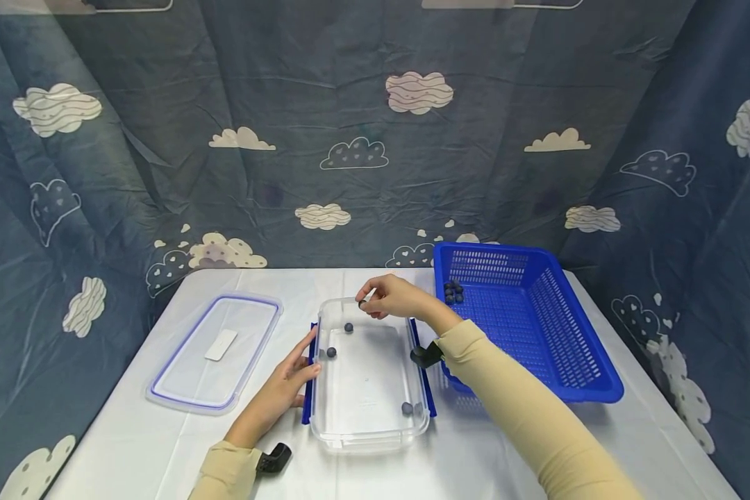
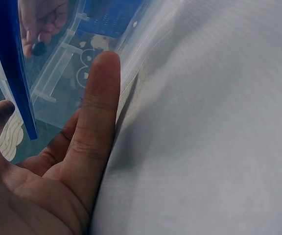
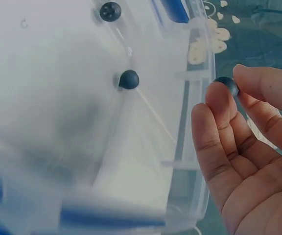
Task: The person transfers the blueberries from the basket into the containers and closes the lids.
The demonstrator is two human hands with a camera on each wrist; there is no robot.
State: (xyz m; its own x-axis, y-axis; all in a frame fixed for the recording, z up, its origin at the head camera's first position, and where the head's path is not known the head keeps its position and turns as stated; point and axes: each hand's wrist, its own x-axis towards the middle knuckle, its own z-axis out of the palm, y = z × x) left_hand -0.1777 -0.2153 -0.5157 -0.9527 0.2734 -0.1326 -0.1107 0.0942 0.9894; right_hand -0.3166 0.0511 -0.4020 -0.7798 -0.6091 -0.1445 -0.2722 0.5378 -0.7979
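Over the far edge of a clear plastic container [image 1: 369, 439], my right hand [image 1: 396, 297] pinches a blueberry [image 3: 228, 86] between thumb and fingertips. Inside the container lie three loose blueberries: two toward its far left part, one blueberry [image 1: 348, 327] and another blueberry [image 1: 331, 352], plus a blueberry [image 1: 407, 408] near the close right corner. My left hand [image 1: 279, 389] rests along the container's left side, fingers mostly straight. In the left wrist view a blue side latch [image 2: 13, 63] hangs beside the left hand's extended fingers [image 2: 99, 93].
At the right stands a blue mesh basket [image 1: 590, 354], with several blueberries [image 1: 453, 292] in its far left corner. A clear lid [image 1: 262, 357] with a blue seal and a white label [image 1: 221, 345] lies left of the container. A cloud-patterned cloth [image 1: 350, 229] hangs behind the table.
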